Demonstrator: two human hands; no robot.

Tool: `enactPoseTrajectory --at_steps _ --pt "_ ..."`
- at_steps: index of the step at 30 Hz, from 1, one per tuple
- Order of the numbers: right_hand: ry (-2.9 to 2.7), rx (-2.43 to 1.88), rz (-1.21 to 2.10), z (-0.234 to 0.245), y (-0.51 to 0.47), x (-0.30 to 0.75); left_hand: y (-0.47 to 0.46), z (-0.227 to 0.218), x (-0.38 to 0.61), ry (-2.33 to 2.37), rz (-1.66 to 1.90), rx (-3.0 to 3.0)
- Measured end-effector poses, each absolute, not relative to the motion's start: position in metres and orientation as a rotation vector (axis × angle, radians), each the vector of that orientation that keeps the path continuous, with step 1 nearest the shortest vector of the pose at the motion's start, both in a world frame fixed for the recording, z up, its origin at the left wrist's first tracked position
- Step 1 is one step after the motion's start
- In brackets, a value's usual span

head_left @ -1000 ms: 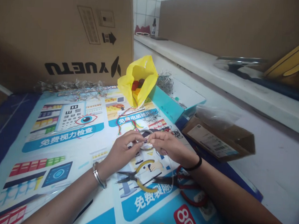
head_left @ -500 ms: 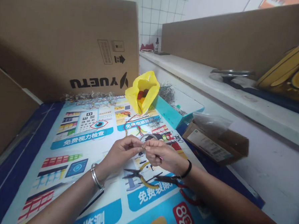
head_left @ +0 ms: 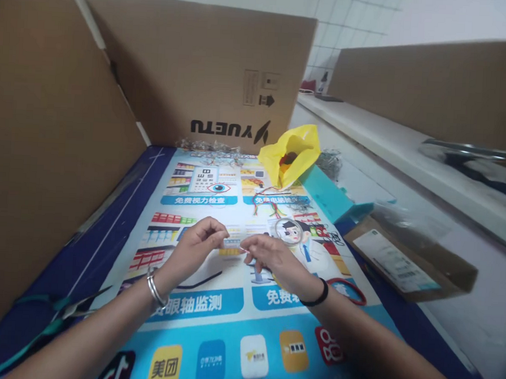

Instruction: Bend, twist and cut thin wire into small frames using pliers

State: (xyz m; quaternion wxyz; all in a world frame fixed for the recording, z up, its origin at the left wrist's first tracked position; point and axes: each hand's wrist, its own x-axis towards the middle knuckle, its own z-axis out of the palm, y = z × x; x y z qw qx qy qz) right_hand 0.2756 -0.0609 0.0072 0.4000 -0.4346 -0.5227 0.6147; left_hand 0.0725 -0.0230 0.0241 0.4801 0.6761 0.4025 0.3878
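Observation:
My left hand (head_left: 199, 246) and my right hand (head_left: 268, 258) meet above the middle of a printed poster (head_left: 212, 317). Both are closed in a pinch on a thin wire ring (head_left: 257, 229) that spans between the fingertips. A silver bangle sits on my left wrist and a black band on my right. Red-handled pliers (head_left: 349, 288) lie on the poster just right of my right wrist, partly hidden by it.
A yellow bag (head_left: 291, 152) with coloured bits stands at the poster's far edge, beside a teal box (head_left: 333, 196). A brown carton (head_left: 410, 260) lies on the right. Large cardboard sheets (head_left: 52, 145) wall the left and back. Teal-handled pliers (head_left: 60, 312) lie at the left.
The view has swung left and tilted up, bringing the left cardboard wall and teal pliers into sight. My hands stay pinched together on the wire.

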Motion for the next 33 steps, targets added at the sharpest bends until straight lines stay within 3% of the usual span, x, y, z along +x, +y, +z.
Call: enactPoseTrajectory --at_steps 7,15,33 --pt "-1.737 -1.294 1.125 -0.006 -0.058 0.247 -0.031 0.002 0.033 1.250 1.041 1.923" --pt "-1.802 -1.306 1.155 -0.025 -0.043 0.229 -0.022 -0.014 0.017 1.287 1.065 1.881" --pt "-1.978 -1.285 0.899 -0.034 -0.042 0.224 -0.024 -0.029 0.020 1.267 0.982 1.753"
